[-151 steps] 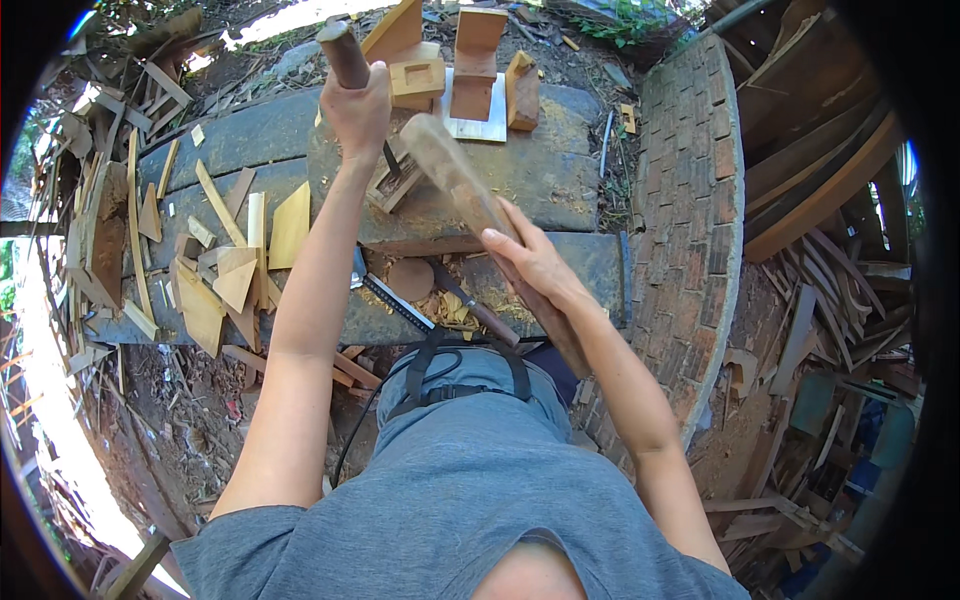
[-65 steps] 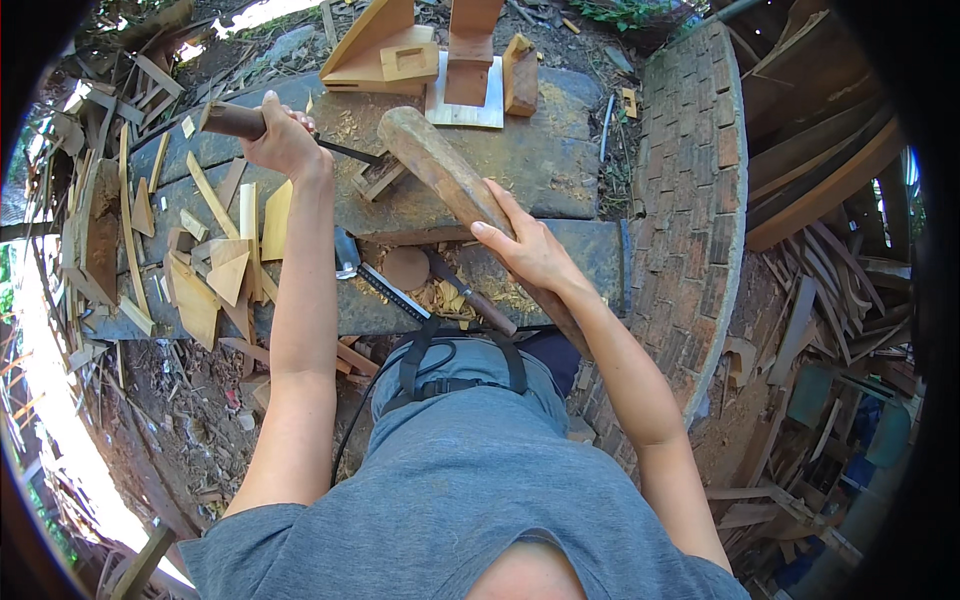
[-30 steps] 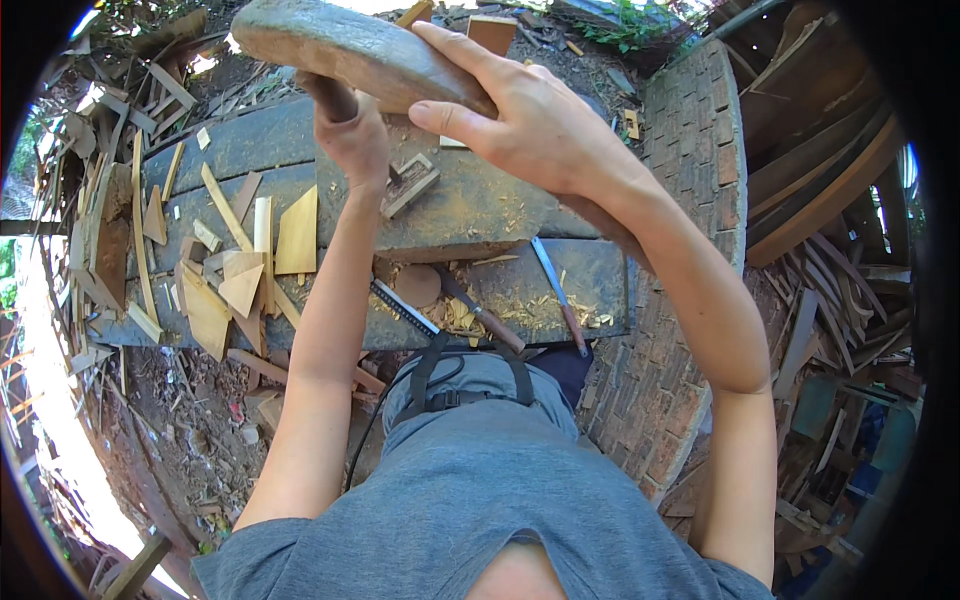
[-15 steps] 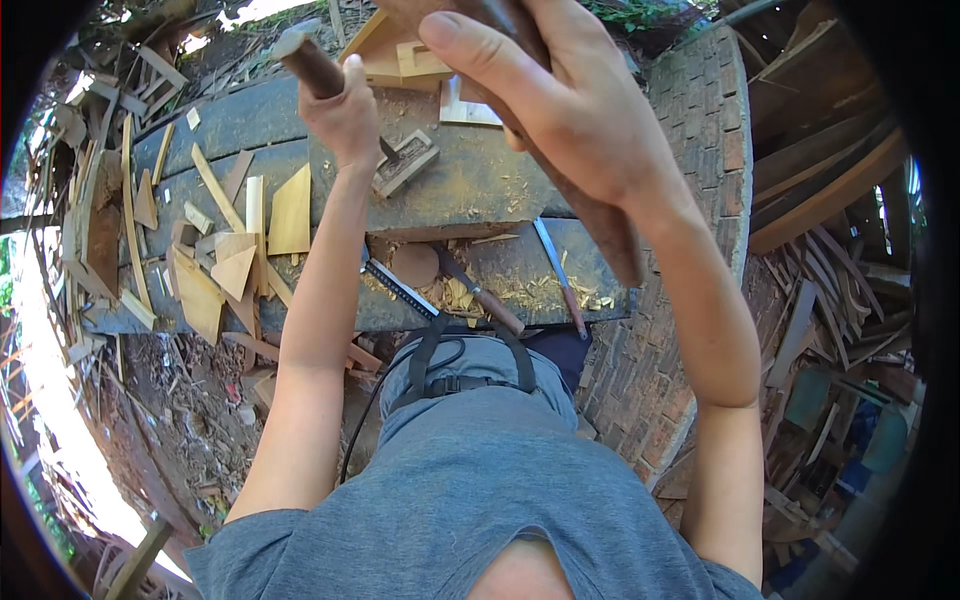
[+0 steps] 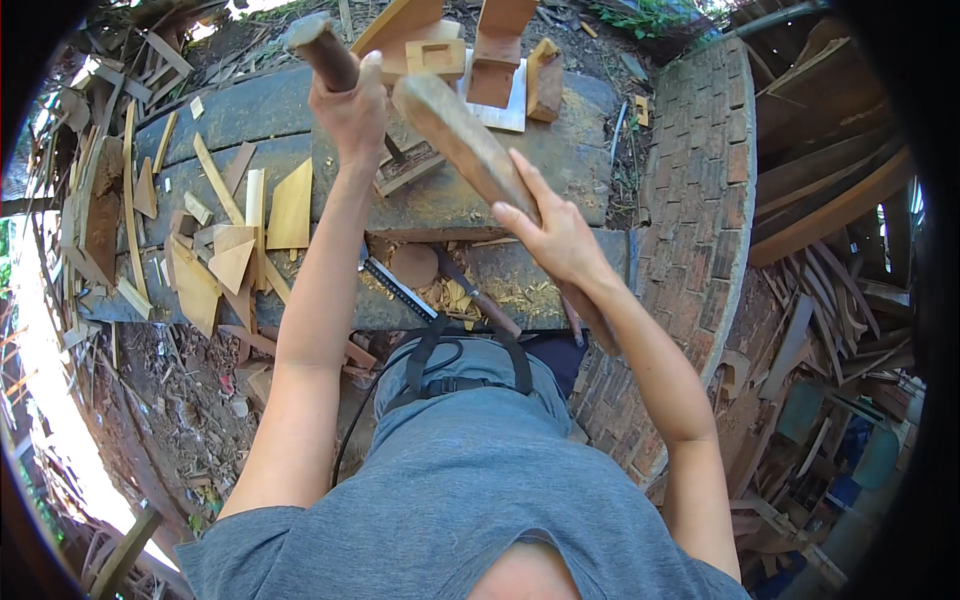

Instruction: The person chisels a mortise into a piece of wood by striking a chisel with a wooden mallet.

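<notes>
My left hand [image 5: 348, 115] is closed on the upright wooden handle of a chisel [image 5: 325, 55]; its dark blade [image 5: 393, 149] reaches down into a small recessed wooden block [image 5: 410, 172] on the worn bench [image 5: 540, 190]. My right hand [image 5: 550, 235] grips a long, rough wooden club [image 5: 455, 130], whose thick end is raised beside the chisel, right of the handle and slightly blurred. Behind them stand orange-brown wooden pieces [image 5: 493, 80], a slotted block [image 5: 434, 60] and another block [image 5: 543, 82] by a pale board [image 5: 508, 118].
Pale wood offcuts [image 5: 288, 205] litter the bench's left. Below the block lie a metal square [image 5: 395, 287], a wood disc [image 5: 414, 263], a knife-like tool [image 5: 480, 298] and shavings. A low brick wall [image 5: 690, 200] borders the right, with piled curved timber [image 5: 840, 220] beyond.
A second ago the club was lifted high across the chisel handle; it has since swung down and right, uncovering the wooden pieces behind. My left hand keeps its hold, shifting slightly.
</notes>
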Available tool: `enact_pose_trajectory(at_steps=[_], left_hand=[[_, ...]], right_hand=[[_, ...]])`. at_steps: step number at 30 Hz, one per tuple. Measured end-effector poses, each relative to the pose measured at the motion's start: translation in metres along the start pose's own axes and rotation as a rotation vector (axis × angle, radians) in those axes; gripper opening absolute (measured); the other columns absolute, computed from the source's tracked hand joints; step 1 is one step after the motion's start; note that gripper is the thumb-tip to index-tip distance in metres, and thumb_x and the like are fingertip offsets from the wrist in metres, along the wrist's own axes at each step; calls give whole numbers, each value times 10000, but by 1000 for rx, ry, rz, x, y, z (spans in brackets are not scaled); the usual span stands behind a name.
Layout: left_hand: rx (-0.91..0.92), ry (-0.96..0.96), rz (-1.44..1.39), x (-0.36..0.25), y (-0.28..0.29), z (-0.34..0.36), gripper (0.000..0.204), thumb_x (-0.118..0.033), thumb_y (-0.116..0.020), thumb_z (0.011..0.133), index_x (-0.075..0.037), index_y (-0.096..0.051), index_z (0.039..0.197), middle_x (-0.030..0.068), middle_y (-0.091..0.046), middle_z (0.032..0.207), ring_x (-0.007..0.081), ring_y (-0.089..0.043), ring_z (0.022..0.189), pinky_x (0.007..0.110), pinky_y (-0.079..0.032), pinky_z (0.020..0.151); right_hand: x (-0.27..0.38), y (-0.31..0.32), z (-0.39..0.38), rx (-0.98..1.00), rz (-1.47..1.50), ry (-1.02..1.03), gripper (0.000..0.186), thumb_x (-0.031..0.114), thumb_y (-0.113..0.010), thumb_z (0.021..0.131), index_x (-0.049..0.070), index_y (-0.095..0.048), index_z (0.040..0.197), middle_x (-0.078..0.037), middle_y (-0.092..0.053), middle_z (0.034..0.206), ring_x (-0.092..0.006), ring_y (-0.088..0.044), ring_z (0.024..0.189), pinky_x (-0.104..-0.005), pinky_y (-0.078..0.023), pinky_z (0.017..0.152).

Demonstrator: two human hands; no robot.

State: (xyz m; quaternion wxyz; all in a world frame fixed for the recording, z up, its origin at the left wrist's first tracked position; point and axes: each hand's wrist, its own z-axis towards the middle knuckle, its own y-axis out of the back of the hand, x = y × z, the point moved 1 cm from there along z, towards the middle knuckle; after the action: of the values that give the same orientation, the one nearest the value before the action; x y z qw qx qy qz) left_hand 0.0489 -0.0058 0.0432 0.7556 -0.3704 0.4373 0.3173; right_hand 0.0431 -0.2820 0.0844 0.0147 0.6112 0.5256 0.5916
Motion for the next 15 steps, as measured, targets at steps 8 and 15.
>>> enact_pose_trajectory(at_steps=[8, 15], left_hand=[[207, 113, -81, -9, -8, -5, 163, -21, -707, 870, -66, -550, 873, -8, -527, 626, 63, -491, 477, 228, -378, 434], [407, 186, -23, -26, -11, -9, 143, -37, -701, 871, -67, -562, 884, -8, -525, 607, 68, -500, 493, 223, -388, 456]], right_hand=[[-27, -25, -6, 5, -242, -35, 777, 501, -578, 956, 280, -223, 1611, -313, -708, 1029, -520, -674, 963, -568, -537, 873], [-35, -34, -14, -27, -238, -10, 781, 505, -570, 962, 297, -197, 1616, -317, -701, 1058, -523, -672, 957, -577, -539, 867]])
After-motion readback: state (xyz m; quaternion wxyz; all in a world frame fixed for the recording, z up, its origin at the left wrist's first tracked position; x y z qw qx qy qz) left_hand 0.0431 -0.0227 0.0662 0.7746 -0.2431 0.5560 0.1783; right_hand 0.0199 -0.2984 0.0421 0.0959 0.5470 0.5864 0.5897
